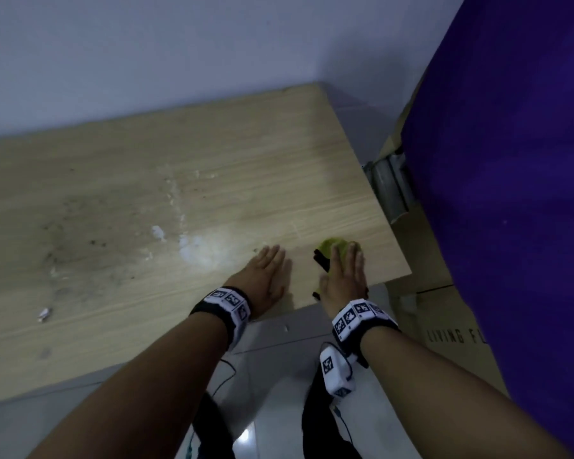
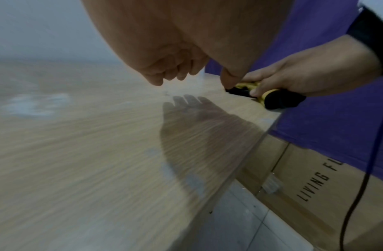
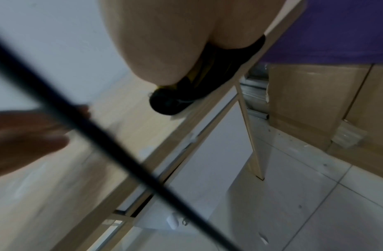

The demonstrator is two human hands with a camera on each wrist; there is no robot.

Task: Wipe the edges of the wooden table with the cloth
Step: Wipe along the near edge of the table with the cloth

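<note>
A crumpled yellow-green and black cloth (image 1: pixel 332 253) is pressed under the right hand (image 1: pixel 343 276) at the near right corner of the pale wood-grain tabletop (image 1: pixel 146 180) — fingers are laid over it, the thumb tucked at its side. The left hand (image 1: pixel 265 276) is held just beside it, fingers relaxed, holding nothing. White smears (image 1: pixel 193 246) are seen further left.

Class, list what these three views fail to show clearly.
- Yellow-and-black cloth: mostly covered by the right hand in the head view.
- Cardboard box lettering: cut off by purple fabric, left wrist view.
- Left hand: blurred, crossed by a black cable, right wrist view.
</note>
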